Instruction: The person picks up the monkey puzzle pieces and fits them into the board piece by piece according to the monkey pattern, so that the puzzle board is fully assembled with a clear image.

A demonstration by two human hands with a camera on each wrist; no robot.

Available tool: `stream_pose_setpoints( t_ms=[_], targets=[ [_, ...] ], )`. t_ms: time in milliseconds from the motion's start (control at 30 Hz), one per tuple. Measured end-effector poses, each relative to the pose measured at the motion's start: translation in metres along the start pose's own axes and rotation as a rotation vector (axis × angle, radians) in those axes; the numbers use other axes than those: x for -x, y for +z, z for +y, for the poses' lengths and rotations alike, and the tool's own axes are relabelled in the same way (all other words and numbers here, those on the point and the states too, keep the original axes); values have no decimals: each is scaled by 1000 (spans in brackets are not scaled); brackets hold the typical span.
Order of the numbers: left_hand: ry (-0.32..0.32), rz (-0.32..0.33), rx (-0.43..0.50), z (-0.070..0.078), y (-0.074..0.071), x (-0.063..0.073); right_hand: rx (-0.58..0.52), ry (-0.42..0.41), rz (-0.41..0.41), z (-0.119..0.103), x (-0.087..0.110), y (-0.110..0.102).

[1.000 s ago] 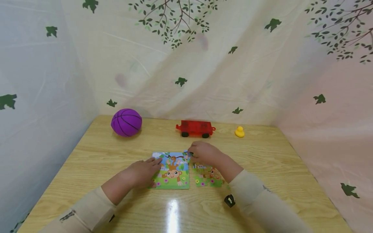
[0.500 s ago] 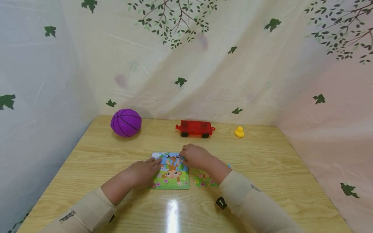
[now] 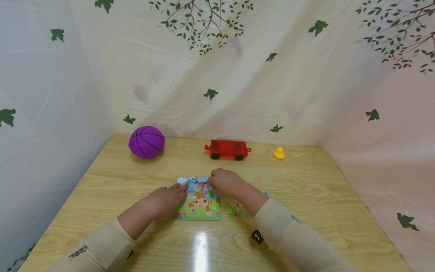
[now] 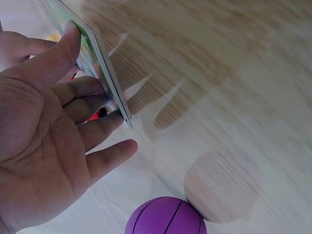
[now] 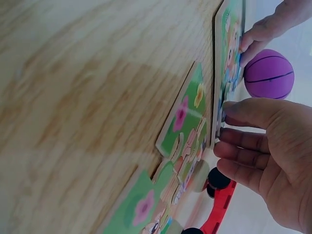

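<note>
A square monkey picture puzzle point(image 3: 201, 207) lies on the table in front of me. My left hand point(image 3: 166, 202) rests on its left side, fingertips on the picture and thumb by the near corner. In the left wrist view those fingers point(image 4: 90, 109) reach over the board's edge. At the puzzle's upper right corner, my right hand point(image 3: 227, 185) pinches a puzzle piece between thumb and fingers, low against the board. The piece is mostly hidden behind the fingers. Several loose, thin puzzle pieces point(image 5: 183, 114) lie beside the board, partly under my right wrist in the head view.
A purple ball point(image 3: 147, 142) sits at the back left of the wooden table point(image 3: 306, 204). Behind the puzzle stands a red toy wagon point(image 3: 228, 149) with black wheels, and a yellow rubber duck point(image 3: 279, 153) is to its right. Printed cloth hangs around the table.
My right hand has moved left from beside the board with the puzzle piece, onto its upper right corner, then barely shifted. The left hand has stayed in place.
</note>
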State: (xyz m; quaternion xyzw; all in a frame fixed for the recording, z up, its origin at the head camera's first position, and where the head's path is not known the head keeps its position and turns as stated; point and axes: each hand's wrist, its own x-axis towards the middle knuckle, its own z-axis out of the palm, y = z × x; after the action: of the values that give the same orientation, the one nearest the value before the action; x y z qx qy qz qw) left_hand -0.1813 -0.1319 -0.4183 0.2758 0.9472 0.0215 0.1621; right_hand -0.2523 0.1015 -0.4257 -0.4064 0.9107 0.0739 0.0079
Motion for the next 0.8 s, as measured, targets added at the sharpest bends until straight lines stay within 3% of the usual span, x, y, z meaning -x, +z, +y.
stream_pose_setpoints(
  t_ms=[333,567,800],
  targets=[
    [-11,-17,-14,1,-3,1,39,-5,-37,-3,-4,-1],
    [-15,-15,-12,2,-5,2,1,17,-57,-3,-5,-3],
    [-16,-26,-9,2,-4,1,30,-22,-50,-2,-3,-1]
  ],
)
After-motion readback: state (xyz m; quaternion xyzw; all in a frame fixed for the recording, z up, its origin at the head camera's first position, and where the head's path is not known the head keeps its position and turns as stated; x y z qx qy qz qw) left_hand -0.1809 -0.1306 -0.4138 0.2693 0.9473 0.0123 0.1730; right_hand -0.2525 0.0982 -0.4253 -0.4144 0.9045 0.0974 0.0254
